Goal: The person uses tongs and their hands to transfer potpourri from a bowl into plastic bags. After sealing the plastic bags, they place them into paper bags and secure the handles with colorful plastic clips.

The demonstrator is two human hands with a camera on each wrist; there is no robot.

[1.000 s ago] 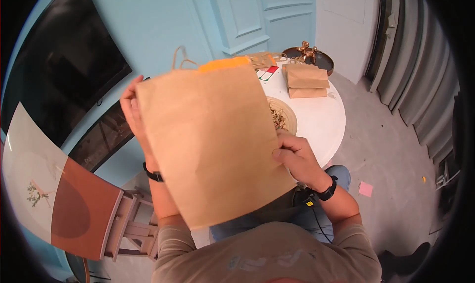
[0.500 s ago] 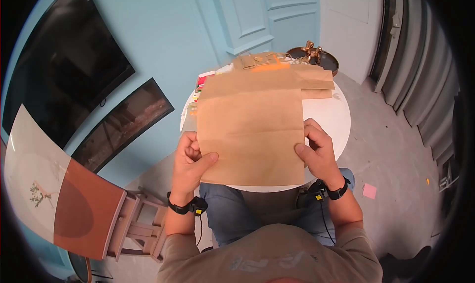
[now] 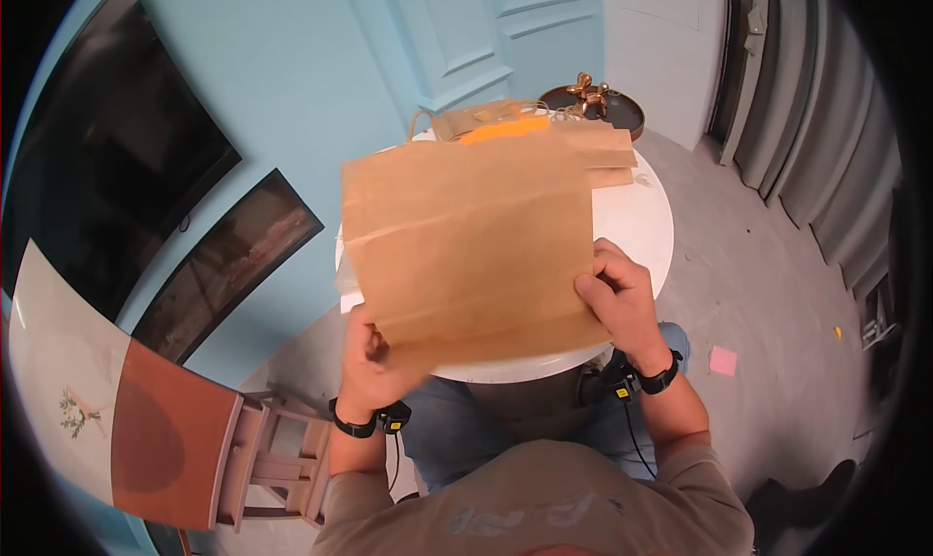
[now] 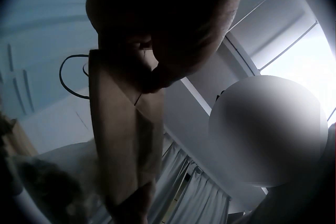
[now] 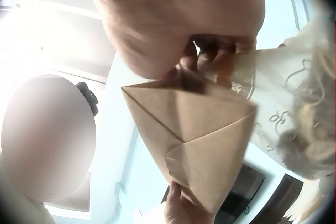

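A large brown paper bag [image 3: 471,255] is held up over the near part of the round table, its bottom edge toward the body. The left hand [image 3: 374,362] grips its lower left corner, slightly blurred. At the lower right side, the right hand [image 3: 622,303] pinches the bag, thumb in front. Folded triangular flaps show on the bag's bottom [image 5: 210,155] in the right wrist view, with the left hand [image 5: 186,205] at the far end. The left wrist view shows the thumb of the left hand [image 4: 173,24] against the bag [image 4: 123,124] and a thin handle loop beyond.
Behind the held bag, the white table [image 3: 637,235] bears another folded paper bag [image 3: 612,153] and bags with cord handles [image 3: 476,119]. A dark round tray [image 3: 622,114] with a copper-coloured figurine [image 3: 586,91] stands beyond. A wooden chair [image 3: 282,454] is at the left.
Raised and tilted at first, the bag came down lower before the body, and its left side has since swung outward. The left hand moved from the upper left edge to the lower left corner.
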